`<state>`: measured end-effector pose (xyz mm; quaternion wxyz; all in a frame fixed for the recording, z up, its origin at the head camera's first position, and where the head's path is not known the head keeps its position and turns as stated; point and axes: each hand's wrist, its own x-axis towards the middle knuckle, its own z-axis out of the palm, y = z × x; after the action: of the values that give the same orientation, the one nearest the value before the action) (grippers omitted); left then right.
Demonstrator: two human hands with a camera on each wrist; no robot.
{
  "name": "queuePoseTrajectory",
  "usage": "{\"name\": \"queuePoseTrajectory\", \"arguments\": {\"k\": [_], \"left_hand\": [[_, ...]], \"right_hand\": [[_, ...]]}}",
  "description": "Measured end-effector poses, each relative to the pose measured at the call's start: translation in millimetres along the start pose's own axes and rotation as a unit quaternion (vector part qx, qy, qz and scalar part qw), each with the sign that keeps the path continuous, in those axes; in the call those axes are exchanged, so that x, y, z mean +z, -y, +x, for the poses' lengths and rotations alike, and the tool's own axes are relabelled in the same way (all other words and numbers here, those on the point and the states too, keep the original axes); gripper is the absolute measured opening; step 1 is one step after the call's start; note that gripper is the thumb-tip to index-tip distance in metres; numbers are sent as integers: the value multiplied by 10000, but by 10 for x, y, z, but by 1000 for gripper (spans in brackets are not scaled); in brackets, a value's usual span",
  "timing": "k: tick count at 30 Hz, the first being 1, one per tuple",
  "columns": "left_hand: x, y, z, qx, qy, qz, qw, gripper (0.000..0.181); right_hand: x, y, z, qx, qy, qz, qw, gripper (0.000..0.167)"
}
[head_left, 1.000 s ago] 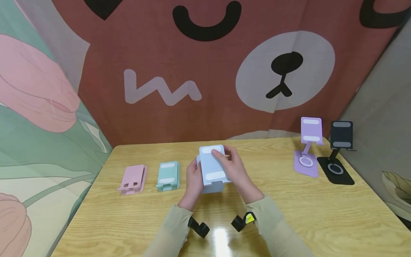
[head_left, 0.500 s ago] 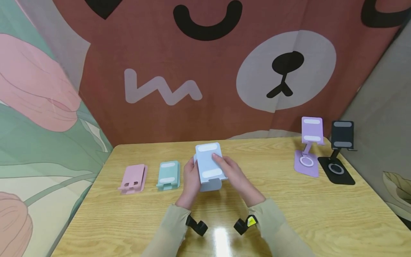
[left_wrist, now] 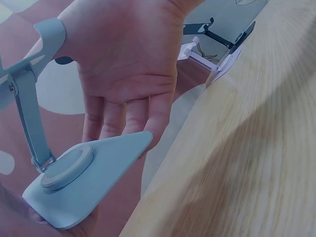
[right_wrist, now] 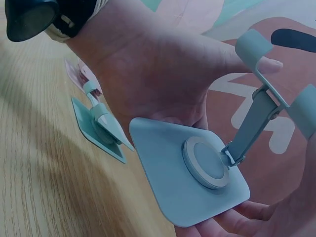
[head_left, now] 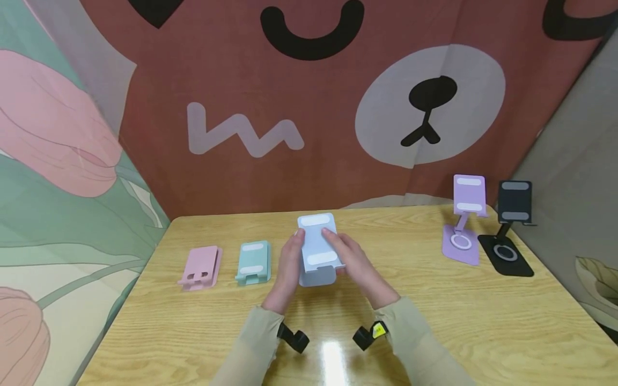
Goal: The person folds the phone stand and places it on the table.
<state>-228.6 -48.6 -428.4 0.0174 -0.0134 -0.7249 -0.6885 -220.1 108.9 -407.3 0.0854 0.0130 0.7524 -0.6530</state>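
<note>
A light blue phone stand (head_left: 317,242) is held up above the table, between both hands. Its plate with two pale pads faces up. In the right wrist view the base (right_wrist: 158,168) with its round disc lies below, joined to the plate by a raised hinged arm (right_wrist: 254,121). My left hand (head_left: 288,260) grips the stand's left side, thumb at the plate's edge. My right hand (head_left: 356,262) holds the right side, its thumb on the plate's front. Fingers under the stand are hidden in the head view; the left wrist view shows right-hand fingers (left_wrist: 133,116) behind the base.
On the wooden table (head_left: 193,332), a folded pink phone stand (head_left: 201,265) and a folded teal one (head_left: 253,261) lie at left. Unfolded purple (head_left: 461,249) and black (head_left: 507,257) stands are at the back right. A printed cloth (head_left: 328,177) hangs behind.
The phone stand shifts slightly left, then back a little right. My left thumb has come up onto the plate's left edge. My right thumb stays on the plate.
</note>
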Motion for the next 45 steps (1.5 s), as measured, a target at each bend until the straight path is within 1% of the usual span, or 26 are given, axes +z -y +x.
{"name": "queuePoseTrajectory", "arguments": {"k": [3,6,11,15,19,26,31,39,45], "left_hand": [[-3,-9,-1,-160,126,-15,9998,79],[-2,-8,7,-242,158,-70,9996,78],[6,1,23,-302,72,-72,9995,74],[14,7,22,-308,10,-36,9995,72],[21,15,20,-354,-9,8,9994,74],[26,33,16,-526,-45,-8,9986,76],[29,47,9,-536,-16,43,9986,75],[43,67,11,-421,-82,-40,9991,70],[42,84,8,-385,-31,29,9992,73]], "right_hand": [[-8,-6,1,22,13,29,10000,82],[-9,-10,-4,17,27,32,10000,82],[0,-19,-6,-29,72,44,10000,81],[14,-26,-4,-8,25,14,10000,81],[25,-35,3,10,-21,-16,10000,82],[32,-53,9,32,-96,-56,9999,83],[24,-57,4,11,-104,-150,9998,83],[10,-75,15,-23,-124,-165,9998,83],[8,-101,28,-40,-106,-164,9998,83]]}}
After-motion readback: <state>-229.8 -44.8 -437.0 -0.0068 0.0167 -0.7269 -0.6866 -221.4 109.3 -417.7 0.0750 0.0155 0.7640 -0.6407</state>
